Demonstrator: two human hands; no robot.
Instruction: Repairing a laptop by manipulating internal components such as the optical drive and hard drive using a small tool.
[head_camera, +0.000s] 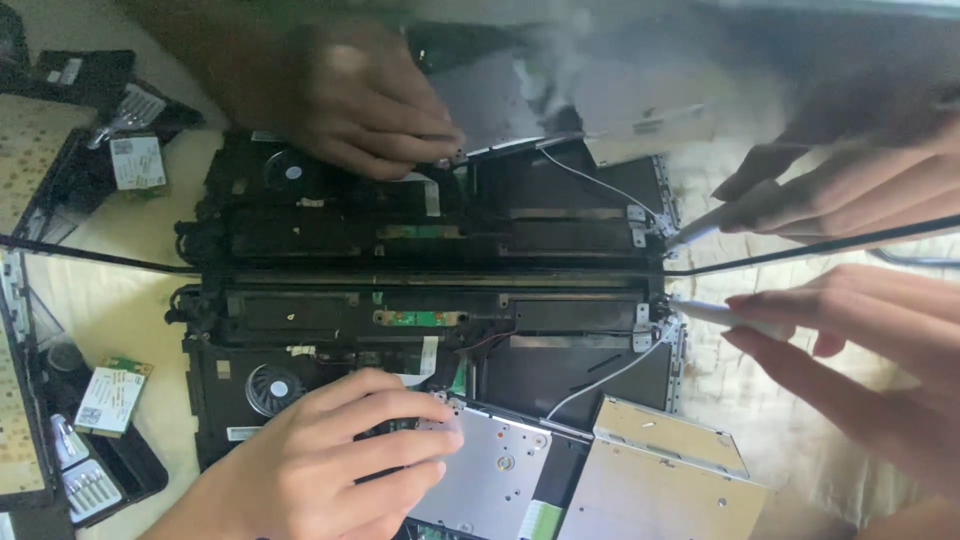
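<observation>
Head view: opened laptop chassis (330, 330) is seen lying on a pale cloth (120, 300), mirrored in a glossy panel above. Left hand (320, 455) is laid flat, fingers spread and released, on the silver drive (490, 470) at the chassis' near edge. Right hand (850, 350) is pinched on a white tool (720, 315), tip set at the right hinge bracket (655, 320). Small green card (110, 395) is left lying apart at left.

A cream-coloured desk (130, 300) carries an opened black laptop chassis (420, 350), a small green-and-white wireless card (110, 397) just to its left, and a black tray of memory modules (95, 480) below that.
</observation>
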